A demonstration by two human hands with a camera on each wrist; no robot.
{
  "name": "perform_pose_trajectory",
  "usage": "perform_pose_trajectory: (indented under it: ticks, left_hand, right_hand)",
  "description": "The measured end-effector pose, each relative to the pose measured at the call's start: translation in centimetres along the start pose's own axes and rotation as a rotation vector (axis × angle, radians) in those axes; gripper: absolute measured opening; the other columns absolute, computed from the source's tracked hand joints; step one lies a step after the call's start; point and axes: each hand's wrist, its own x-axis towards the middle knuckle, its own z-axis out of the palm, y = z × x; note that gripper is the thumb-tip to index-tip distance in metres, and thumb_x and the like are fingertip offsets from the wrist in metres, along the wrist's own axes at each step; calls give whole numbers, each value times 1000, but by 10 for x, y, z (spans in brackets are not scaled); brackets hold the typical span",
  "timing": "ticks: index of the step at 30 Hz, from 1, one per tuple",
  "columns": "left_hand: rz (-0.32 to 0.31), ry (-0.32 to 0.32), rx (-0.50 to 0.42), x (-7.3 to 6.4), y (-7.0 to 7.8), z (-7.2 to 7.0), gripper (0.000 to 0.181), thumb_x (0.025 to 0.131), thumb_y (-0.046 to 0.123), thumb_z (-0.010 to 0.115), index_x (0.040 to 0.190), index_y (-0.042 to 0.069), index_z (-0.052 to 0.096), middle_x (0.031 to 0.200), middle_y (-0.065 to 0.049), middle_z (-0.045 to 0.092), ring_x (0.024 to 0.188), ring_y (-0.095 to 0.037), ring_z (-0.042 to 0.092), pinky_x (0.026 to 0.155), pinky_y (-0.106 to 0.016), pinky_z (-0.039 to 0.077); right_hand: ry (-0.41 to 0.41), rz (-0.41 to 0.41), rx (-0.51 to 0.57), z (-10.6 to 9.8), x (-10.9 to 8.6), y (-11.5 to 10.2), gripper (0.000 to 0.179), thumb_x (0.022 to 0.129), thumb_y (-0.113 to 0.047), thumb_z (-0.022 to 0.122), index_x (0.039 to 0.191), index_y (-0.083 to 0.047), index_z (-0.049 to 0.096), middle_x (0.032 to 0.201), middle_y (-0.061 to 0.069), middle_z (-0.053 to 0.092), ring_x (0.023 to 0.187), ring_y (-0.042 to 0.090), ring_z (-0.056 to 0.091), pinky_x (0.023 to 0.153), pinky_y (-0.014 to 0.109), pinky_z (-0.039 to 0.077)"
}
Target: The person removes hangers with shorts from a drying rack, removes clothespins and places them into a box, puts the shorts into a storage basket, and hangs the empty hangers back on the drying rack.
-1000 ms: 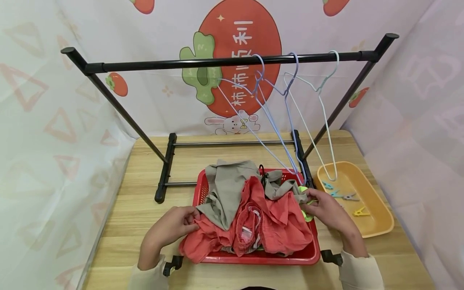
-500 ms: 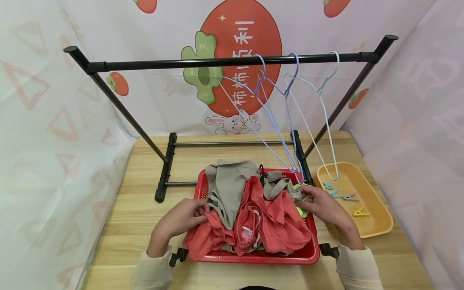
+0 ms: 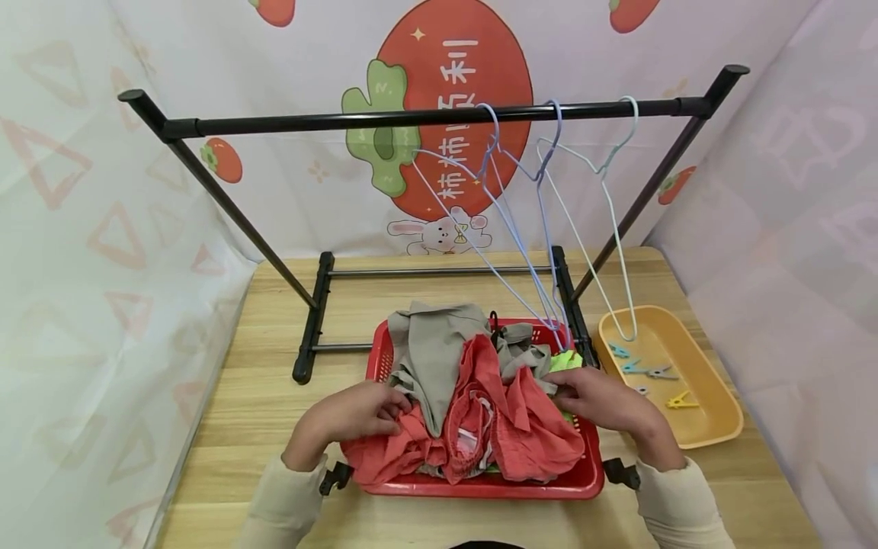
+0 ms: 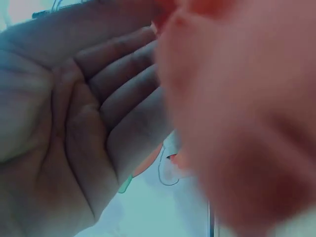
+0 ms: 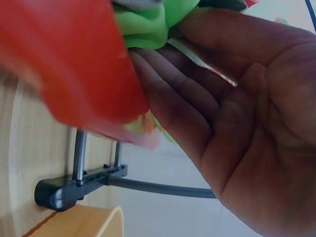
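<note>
A red basket (image 3: 480, 488) holds a heap of clothes. On top lies a red garment (image 3: 549, 438) with a gathered waistband and a white label. My left hand (image 3: 357, 415) pinches its left side; in the left wrist view its blurred red cloth (image 4: 237, 123) hides my fingertips. A grey-green garment (image 3: 435, 358) with a black cord lies behind and partly under the red one. My right hand (image 3: 604, 400) pinches its right end between thumb and fingers. Bright green cloth (image 3: 565, 361) shows beside that hand, and also against its fingers in the right wrist view (image 5: 143, 29).
A black clothes rack (image 3: 309, 123) stands behind the basket. Two blue hangers (image 3: 483, 171) and a pale green hanger (image 3: 604, 171) hang from its bar, the blue ones reaching down to the basket. A yellow tray (image 3: 713, 412) with several clothes pegs sits at the right.
Both hands have moved inward over the basket, my left to the right and my right to the left. The cloth edges have shifted with them, and more bright green cloth shows at the right.
</note>
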Motion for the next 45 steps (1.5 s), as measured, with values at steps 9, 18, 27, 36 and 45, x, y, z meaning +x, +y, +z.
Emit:
perform_pose_trajectory:
  ticks: [9,18,27,36,45]
  left_hand:
    - [41,-105,57,-1,-1,7,42,101,14,68,139,-3,60,107,4,66,85,-3,57,78,-26,51]
    - [45,-145,70,-1,-1,11,49,105,13,59,152,3,49,119,-1,63,77,-4,53,76,-25,48]
    - [56,-60,53,-11,-1,3,46,106,26,61,147,6,55,79,7,50,66,-4,46,70,-26,46]
    - [63,50,40,-21,-1,-17,35,106,21,61,135,2,64,108,3,70,82,-8,61,75,-29,51]
    - [166,266,-4,-14,-6,-47,26,104,18,64,128,6,69,110,-5,73,98,-12,67,81,-35,56]
  right_hand:
    - [-106,6,-15,-1,3,-5,25,99,-2,59,111,-21,71,88,-8,61,71,6,55,63,26,49]
    - [-192,67,-45,4,8,-11,18,98,-12,65,113,-21,69,94,-8,62,81,10,57,71,30,51]
    - [-141,61,-30,3,6,-11,23,99,-8,62,121,-12,69,98,-5,63,80,10,57,70,29,51]
    - [-47,62,-50,-9,-2,-13,9,101,-11,62,109,-10,67,81,-5,56,69,8,53,62,27,48]
    - [61,54,-48,-24,-10,-6,29,103,-16,64,126,2,65,111,3,70,99,18,68,79,29,57]
